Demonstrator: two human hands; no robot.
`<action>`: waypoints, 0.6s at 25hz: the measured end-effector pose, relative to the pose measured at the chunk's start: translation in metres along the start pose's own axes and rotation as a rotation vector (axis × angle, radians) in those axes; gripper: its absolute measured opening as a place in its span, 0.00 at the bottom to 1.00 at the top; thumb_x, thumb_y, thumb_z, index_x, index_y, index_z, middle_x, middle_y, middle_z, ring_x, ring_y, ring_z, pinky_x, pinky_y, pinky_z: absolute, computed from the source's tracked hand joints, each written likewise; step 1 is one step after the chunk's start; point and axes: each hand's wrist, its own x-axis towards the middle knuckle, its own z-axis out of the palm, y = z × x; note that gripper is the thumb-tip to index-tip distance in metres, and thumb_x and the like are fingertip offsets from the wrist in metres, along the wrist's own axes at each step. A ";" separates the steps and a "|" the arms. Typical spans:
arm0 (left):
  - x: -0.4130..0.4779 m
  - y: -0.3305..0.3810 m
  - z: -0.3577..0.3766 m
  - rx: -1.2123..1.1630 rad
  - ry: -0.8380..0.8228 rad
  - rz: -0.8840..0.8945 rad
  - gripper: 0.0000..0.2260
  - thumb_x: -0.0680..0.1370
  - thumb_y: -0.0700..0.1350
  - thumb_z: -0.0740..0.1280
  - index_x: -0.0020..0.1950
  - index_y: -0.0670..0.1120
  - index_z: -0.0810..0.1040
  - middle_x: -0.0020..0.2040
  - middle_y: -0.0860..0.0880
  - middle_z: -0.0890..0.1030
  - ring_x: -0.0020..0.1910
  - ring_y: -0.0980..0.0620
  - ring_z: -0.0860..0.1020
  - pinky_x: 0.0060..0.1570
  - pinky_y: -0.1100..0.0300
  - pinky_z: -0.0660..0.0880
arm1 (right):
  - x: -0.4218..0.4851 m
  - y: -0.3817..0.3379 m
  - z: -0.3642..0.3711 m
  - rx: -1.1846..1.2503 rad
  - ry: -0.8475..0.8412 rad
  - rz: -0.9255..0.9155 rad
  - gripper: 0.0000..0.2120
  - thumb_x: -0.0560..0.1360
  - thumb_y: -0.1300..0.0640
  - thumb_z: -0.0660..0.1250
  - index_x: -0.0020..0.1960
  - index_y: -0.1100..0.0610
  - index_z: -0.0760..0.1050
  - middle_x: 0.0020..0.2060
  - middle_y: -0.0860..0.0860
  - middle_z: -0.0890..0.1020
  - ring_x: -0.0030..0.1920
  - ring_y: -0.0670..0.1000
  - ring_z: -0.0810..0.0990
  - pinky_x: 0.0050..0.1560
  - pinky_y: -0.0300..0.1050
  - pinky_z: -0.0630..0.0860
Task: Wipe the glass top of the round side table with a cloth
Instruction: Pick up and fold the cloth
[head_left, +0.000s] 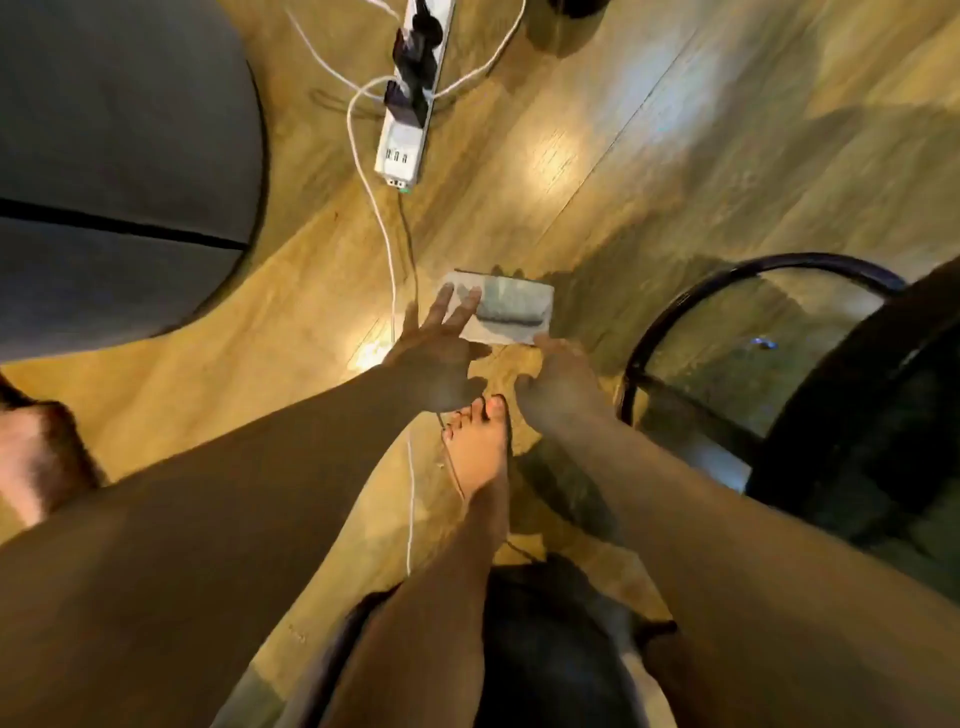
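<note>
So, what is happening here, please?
A person bends down toward the wooden floor and reaches with both hands for a folded cloth lying there. The left hand is open, with its fingers at the cloth's edge; the right hand touches its near corner. Neither hand has a grip on it. The round glass side table stands to the right, not yet wiped.

We see a grey-and-white cloth (503, 313) on a tan wood-grain floor (649, 156), a white power strip (402, 140), a black-rimmed table (675, 312), a grey cushion (114, 156).
</note>
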 end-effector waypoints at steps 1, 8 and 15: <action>0.019 -0.008 0.005 0.066 0.041 0.026 0.28 0.82 0.53 0.61 0.80 0.48 0.59 0.82 0.44 0.43 0.80 0.41 0.43 0.75 0.46 0.39 | 0.020 0.001 0.011 -0.027 0.003 0.020 0.28 0.78 0.55 0.62 0.76 0.52 0.61 0.78 0.54 0.58 0.76 0.56 0.61 0.71 0.51 0.67; 0.128 -0.052 0.047 0.456 0.059 0.246 0.29 0.78 0.53 0.64 0.78 0.55 0.59 0.82 0.46 0.47 0.80 0.41 0.42 0.75 0.36 0.41 | 0.109 0.011 0.044 -0.414 -0.010 -0.063 0.30 0.77 0.58 0.58 0.78 0.54 0.58 0.80 0.48 0.45 0.79 0.55 0.38 0.77 0.60 0.46; 0.064 -0.038 -0.014 0.129 0.249 0.427 0.11 0.70 0.43 0.71 0.50 0.42 0.77 0.49 0.43 0.79 0.51 0.39 0.78 0.52 0.54 0.70 | 0.014 -0.022 0.034 0.097 0.365 -0.126 0.17 0.75 0.61 0.64 0.64 0.61 0.72 0.62 0.57 0.76 0.66 0.57 0.71 0.73 0.55 0.61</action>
